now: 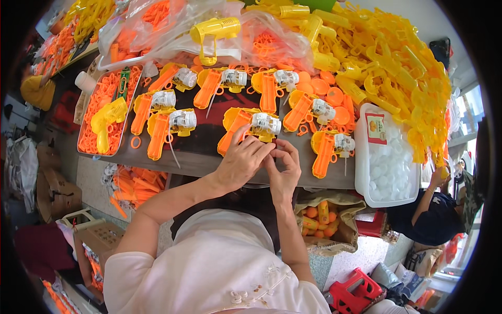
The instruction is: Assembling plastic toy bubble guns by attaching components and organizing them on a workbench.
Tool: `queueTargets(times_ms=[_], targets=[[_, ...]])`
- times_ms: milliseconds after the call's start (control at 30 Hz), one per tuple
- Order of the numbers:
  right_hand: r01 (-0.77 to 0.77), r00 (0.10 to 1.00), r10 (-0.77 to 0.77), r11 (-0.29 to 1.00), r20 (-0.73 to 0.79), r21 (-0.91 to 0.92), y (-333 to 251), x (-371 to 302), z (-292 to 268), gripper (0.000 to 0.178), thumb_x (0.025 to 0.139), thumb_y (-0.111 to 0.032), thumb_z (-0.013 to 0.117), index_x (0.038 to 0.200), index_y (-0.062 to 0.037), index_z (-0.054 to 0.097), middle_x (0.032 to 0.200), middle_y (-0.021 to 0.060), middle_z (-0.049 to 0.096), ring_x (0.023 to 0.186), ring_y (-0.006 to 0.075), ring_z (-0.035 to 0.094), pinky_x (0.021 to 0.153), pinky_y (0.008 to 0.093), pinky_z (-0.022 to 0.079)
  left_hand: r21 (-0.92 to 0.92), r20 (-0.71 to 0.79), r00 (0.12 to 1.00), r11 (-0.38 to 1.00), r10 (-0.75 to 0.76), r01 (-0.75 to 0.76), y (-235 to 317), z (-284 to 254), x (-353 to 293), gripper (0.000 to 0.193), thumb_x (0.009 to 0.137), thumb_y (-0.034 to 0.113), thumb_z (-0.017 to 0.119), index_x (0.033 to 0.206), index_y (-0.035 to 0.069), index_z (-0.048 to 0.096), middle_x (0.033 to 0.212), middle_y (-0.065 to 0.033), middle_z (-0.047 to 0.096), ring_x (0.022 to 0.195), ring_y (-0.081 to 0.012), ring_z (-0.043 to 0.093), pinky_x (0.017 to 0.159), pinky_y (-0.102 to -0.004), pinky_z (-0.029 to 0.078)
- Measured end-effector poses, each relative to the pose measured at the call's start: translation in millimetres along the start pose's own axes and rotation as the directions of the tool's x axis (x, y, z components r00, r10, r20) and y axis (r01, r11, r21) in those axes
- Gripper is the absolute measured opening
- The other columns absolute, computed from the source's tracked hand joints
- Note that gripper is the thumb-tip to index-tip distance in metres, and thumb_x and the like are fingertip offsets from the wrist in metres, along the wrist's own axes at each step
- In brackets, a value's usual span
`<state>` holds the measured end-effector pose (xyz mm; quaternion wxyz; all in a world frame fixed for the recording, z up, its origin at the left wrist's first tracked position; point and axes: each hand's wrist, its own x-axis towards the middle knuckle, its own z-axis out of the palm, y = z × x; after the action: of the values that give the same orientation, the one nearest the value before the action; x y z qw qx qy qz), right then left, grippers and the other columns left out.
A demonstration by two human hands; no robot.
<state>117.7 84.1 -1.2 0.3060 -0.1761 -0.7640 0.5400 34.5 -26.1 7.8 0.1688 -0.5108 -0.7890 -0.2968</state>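
Observation:
A half-built toy gun (265,122), with an orange handle, yellow shell and whitish inner mechanism, lies on the dark table in front of me. My left hand (243,163) reaches across its near side, one finger against the orange handle and the other fingers bent together. Just right of it, my right hand (284,168) is closed in a pinch below the shell, its fingertips meeting those of the left. Whatever small part may be between the fingertips is hidden. Similar half-built toy guns surround my hands, including one at left (171,131) and another at right (330,149).
An orange-filled tray (79,141) stands left with a yellow shell (108,123) on top. A white tub (362,175) holds translucent parts at right. Yellow shells (387,68) pile up behind it. Below the table sits a paper bag (348,209). A co-worker (439,214) is at right.

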Motion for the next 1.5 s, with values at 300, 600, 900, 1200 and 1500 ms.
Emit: queueTargets(times_ms=[300,600,900,1200,1500], targets=[[0.022,0.999,-0.022,1.0,-0.04,-0.017,-5,0,-6,0.015,0.073,0.004,0.071,0.087,-0.0008,0.069,0.124,0.0093,0.054,0.095,0.018,0.054,0.086,0.0322,0.046,0.055,0.049,0.998,0.997,0.045,-0.047,2,-2,8,0.029,0.076,0.011,0.067,0.105,0.009,0.064,0.087,-0.0025,0.059,0.089,-0.0178,0.058,0.109,-0.0491,0.03],[0.167,0.973,-0.153,0.983,0.171,-0.075,-5,-4,-19,0.011,0.076,-0.001,0.07,0.083,-0.0038,0.063,0.121,0.0123,0.053,0.103,0.0237,0.055,0.089,0.0345,0.045,0.126,0.035,0.994,0.987,-0.103,0.098,-43,-10,0,0.032,0.073,0.019,0.074,0.104,0.017,0.069,0.088,0.0009,0.059,0.094,-0.0204,0.053,0.098,-0.043,0.032],[0.31,0.934,-0.197,0.861,0.297,-0.403,-12,87,-6,0.027,0.08,-0.019,0.071,0.099,-0.0026,0.062,0.106,0.0131,0.063,0.105,0.0303,0.056,0.093,0.0444,0.039,-0.26,0.231,0.952,0.93,-0.2,0.259,-38,-27,-7,0.042,0.075,0.004,0.069,0.116,0.013,0.064,0.103,0.0002,0.065,0.105,-0.0204,0.054,0.1,-0.0386,0.031],[0.306,0.879,-0.04,0.814,0.476,-0.495,-2,116,8,0.03,0.071,-0.019,0.077,0.097,-0.006,0.069,0.096,0.0113,0.068,0.1,0.0295,0.057,0.087,0.0482,0.038,-0.318,0.253,0.917,0.869,-0.307,0.378,-44,-33,-4,0.028,0.08,0.015,0.073,0.107,0.013,0.07,0.1,-0.0018,0.067,0.101,-0.0196,0.058,0.097,-0.0367,0.036],[0.279,0.855,0.036,0.809,0.517,-0.517,2,123,8,0.031,0.072,-0.02,0.074,0.098,-0.0037,0.069,0.097,0.013,0.068,0.097,0.0317,0.061,0.085,0.0419,0.047,-0.126,-0.029,0.997,0.99,-0.072,0.068,-38,-20,16,0.023,0.078,0.017,0.073,0.099,0.011,0.069,0.09,0.0017,0.066,0.092,-0.0161,0.055,0.095,-0.0398,0.034]])
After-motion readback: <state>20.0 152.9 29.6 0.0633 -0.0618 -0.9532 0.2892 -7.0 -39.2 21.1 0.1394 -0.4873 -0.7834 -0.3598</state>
